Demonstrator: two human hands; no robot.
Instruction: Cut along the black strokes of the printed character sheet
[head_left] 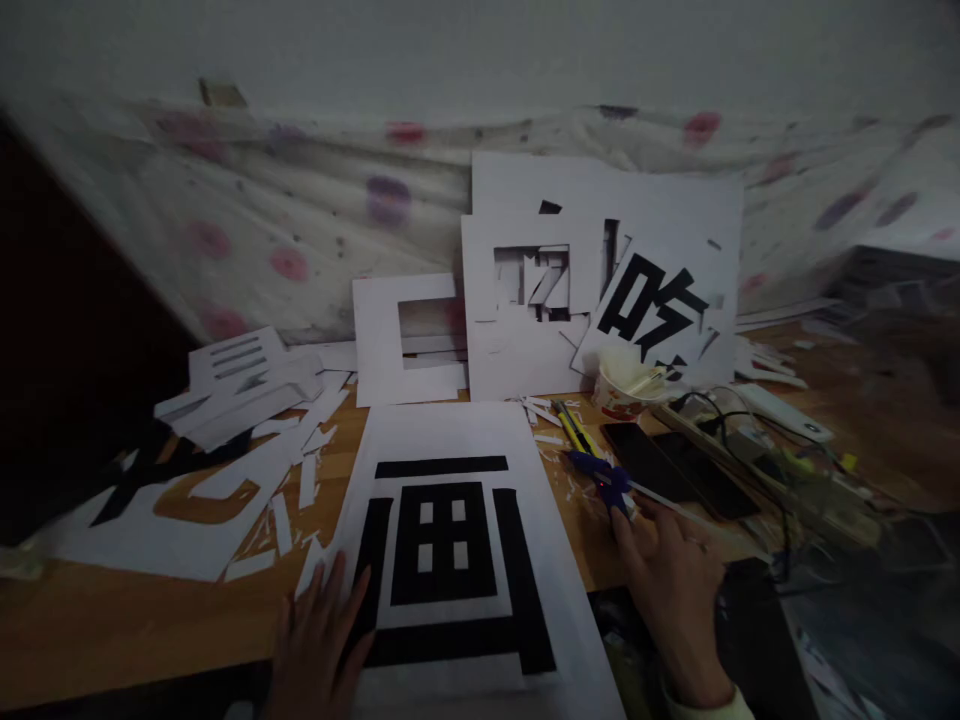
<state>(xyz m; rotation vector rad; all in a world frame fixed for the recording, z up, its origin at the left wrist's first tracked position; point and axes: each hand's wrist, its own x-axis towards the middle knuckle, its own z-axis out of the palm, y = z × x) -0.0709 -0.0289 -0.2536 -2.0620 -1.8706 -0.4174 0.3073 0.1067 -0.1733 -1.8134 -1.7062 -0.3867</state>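
White sheet (pixel 439 425) lies flat on bench (pixel 67 630), centre, in front of person; black strokes (pixel 457 640) set on it as a frame around inner black block (pixel 442 535) w/ four pale openings. Whether strokes are stuck down: can't tell.

L hand (pixel 319 640) laid at sheet's lower L edge, fingers spread & released, nothing gripped. R hand (pixel 671 575) at blue glue gun (pixel 604 475), R of sheet; fingertips by its near end, firm grasp can't be confirmed. Yellow cutter (pixel 574 428) just beyond gun.

Step in hand, as judged: sheet steadied, gun being handled. Next move prob. calls for gun to be gripped securely or let go cleanly, nozzle kept off paper, strokes left unshifted.
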